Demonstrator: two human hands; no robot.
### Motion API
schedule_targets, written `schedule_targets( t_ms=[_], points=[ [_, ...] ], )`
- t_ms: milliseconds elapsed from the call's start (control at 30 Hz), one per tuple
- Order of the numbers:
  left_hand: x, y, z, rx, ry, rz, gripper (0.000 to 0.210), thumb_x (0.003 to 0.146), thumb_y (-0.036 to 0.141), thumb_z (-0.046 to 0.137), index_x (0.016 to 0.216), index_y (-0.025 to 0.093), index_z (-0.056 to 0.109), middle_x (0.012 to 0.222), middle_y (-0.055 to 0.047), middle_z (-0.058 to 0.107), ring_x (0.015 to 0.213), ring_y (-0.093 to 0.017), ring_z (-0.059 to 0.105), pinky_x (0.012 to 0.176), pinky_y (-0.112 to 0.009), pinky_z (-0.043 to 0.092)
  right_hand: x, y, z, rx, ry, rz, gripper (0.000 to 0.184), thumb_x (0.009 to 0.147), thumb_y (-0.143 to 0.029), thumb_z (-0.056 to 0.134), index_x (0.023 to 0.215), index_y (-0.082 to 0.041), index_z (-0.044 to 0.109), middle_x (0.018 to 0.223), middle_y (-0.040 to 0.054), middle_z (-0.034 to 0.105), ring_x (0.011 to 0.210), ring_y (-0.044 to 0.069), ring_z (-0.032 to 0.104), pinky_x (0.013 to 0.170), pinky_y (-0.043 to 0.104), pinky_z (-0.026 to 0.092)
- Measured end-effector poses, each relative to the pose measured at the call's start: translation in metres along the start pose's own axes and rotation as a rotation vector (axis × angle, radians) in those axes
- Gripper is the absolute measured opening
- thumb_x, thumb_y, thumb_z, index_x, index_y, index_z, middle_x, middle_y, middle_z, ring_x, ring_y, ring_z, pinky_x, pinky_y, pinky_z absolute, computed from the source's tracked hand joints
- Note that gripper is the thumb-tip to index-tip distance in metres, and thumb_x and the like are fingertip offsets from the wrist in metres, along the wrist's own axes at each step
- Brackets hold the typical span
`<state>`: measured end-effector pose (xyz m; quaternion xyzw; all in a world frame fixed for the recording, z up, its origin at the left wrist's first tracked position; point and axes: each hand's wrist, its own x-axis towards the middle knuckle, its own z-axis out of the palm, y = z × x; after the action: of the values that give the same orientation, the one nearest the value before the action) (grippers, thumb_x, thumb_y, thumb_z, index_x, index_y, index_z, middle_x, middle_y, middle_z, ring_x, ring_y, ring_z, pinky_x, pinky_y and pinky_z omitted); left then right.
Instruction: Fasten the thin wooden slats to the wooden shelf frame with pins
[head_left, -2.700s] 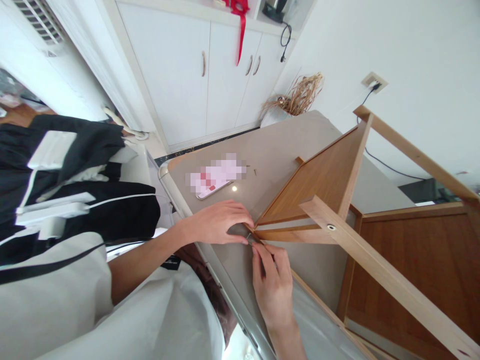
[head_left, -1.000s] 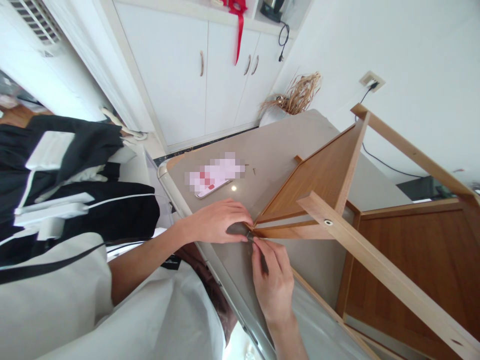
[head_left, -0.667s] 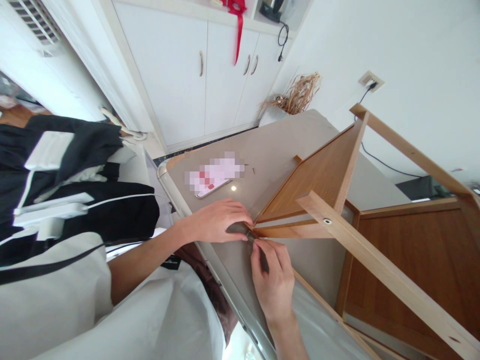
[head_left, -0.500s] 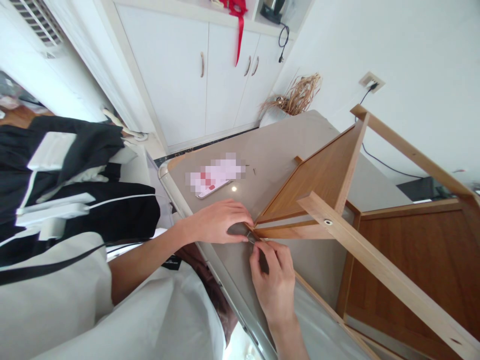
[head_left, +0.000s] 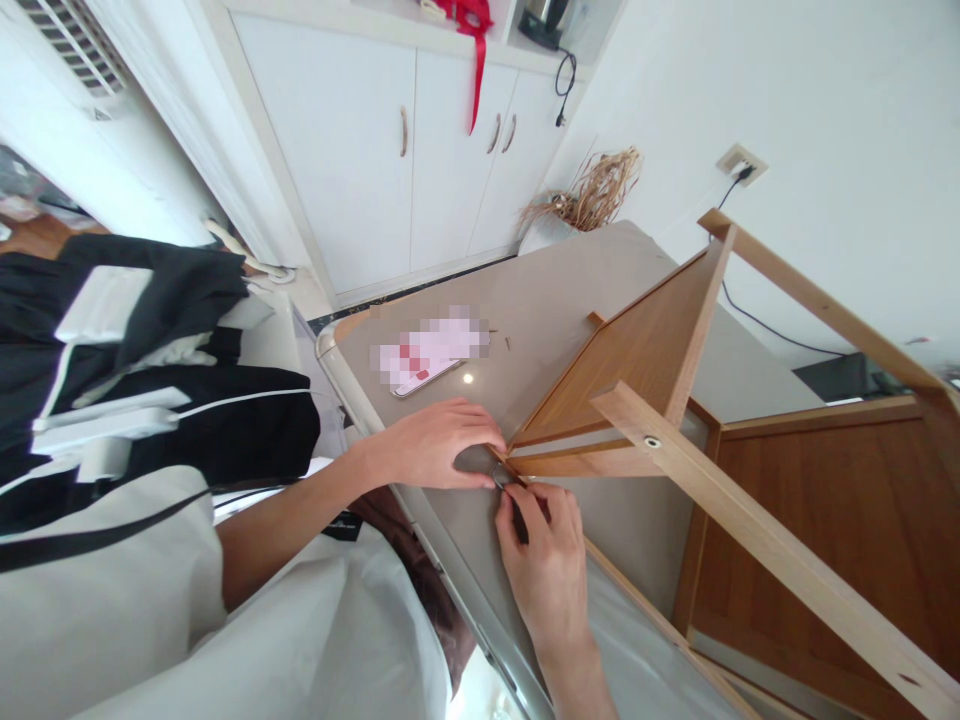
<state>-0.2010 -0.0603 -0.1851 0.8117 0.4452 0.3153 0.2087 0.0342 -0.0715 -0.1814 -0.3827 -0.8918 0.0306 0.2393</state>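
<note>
A wooden furniture frame (head_left: 645, 330) with slanted panels and legs stands on the table. My left hand (head_left: 442, 443) is curled about its near corner, with the fingertips against the wood and the thumb beneath. Close beside it, my right hand (head_left: 546, 550) pinches a thin metal piece (head_left: 500, 474) at that same corner. Most of this piece is hidden by the fingers, so its exact kind cannot be made out. A light wooden leg (head_left: 750, 515) with a round metal insert crosses to the right of my hands.
A blurred pinkish phone-like object (head_left: 435, 350) lies on the table (head_left: 540, 300), with small screws (head_left: 508, 343) beside it. Dark clothes and a white power strip (head_left: 112, 420) are at left. White cabinets (head_left: 330, 150) and dried stalks (head_left: 592, 190) stand beyond.
My right hand has turned slightly and shifted a little to the left at the corner. The left hand and the wooden frame stay in place.
</note>
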Motion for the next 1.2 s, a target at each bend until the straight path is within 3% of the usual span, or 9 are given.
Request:
schedule_targets(
  t_ms=[1200],
  points=[
    [0.0003, -0.0004, -0.0021, -0.022, -0.011, 0.001, 0.031, 0.09, 0.045, 0.072, 0.109, 0.021, 0.067, 0.113, -0.007, 0.073, 0.109, -0.022, 0.066, 0.1, -0.035, 0.044, 0.0015, -0.0024, -0.0029, 0.102, 0.027, -0.056, 0.01, 0.096, -0.012, 0.061, 0.104, -0.017, 0.065, 0.091, 0.0062, 0.066, 0.083, 0.018, 0.062, 0.078, 0.035, 0.054]
  ],
)
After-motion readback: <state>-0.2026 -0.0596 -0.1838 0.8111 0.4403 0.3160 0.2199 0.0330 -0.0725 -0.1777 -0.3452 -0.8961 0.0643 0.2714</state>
